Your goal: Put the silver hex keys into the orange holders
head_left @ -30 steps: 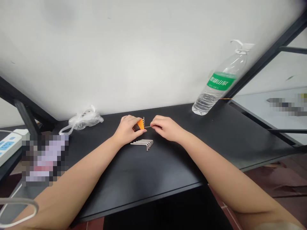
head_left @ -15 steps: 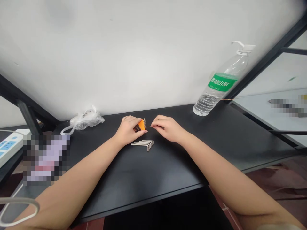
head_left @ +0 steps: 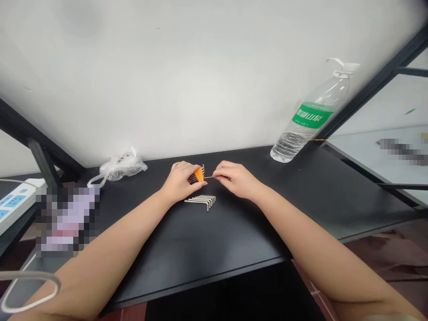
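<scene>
My left hand (head_left: 181,182) is closed around an orange hex key holder (head_left: 199,174), with several hex keys sticking out of its right side. Between finger and thumb, my right hand (head_left: 234,177) pinches the end of a thin hex key (head_left: 207,177) whose other end reaches the holder. How far that key sits inside the holder cannot be made out. Just below the hands, several silver L-shaped hex keys (head_left: 202,201) lie side by side on the black table (head_left: 200,249), their short arms at the right.
A large water bottle (head_left: 309,116) with a green label stands at the back right. A clear plastic bag (head_left: 123,165) lies at the back left, near a blurred-out purple item (head_left: 72,218). Further left is a white power strip (head_left: 20,200). A white wall (head_left: 200,89) rises behind the table.
The view has shifted slightly. Both hands keep their grips on the holder and the thin hex key, and the loose keys lie as before.
</scene>
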{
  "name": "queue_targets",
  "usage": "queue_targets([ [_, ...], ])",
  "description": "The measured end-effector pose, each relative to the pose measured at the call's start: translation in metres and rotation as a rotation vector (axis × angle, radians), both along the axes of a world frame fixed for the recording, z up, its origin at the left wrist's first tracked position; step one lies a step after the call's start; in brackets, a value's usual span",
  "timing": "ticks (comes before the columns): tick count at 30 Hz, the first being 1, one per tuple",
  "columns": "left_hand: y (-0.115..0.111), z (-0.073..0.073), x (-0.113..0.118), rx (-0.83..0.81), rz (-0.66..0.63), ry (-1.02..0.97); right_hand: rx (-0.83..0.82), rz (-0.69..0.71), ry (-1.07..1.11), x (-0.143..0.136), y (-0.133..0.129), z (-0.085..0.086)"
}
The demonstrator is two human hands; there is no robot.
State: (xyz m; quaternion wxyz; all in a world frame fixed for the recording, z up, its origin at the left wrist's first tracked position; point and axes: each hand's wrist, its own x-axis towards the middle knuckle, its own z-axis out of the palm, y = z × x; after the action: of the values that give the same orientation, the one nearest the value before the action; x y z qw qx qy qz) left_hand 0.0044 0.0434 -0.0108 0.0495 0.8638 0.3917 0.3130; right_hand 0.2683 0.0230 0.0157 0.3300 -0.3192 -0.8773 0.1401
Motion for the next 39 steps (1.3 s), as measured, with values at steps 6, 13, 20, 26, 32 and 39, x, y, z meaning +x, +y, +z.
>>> queue_targets([
  [6,0.000,-0.001,0.000,0.007,-0.010,0.001,0.022,-0.008,-0.016,-0.001,0.000,-0.002],
  [13,-0.001,0.000,0.000,0.031,-0.043,0.045,0.111,-0.026,-0.152,-0.010,-0.011,-0.002],
  [20,-0.005,0.004,0.003,0.044,-0.064,0.076,-0.061,0.054,-0.026,-0.030,-0.016,-0.002],
  [26,-0.004,0.005,0.002,0.010,-0.003,0.070,-0.081,-0.278,-0.117,0.012,0.016,-0.010],
  [32,-0.004,0.006,0.003,0.006,0.035,0.088,-0.291,-0.401,-0.411,0.031,0.030,-0.013],
  [39,-0.002,0.005,0.002,-0.008,0.040,0.108,-0.335,-0.411,-0.561,0.007,0.009,0.001],
])
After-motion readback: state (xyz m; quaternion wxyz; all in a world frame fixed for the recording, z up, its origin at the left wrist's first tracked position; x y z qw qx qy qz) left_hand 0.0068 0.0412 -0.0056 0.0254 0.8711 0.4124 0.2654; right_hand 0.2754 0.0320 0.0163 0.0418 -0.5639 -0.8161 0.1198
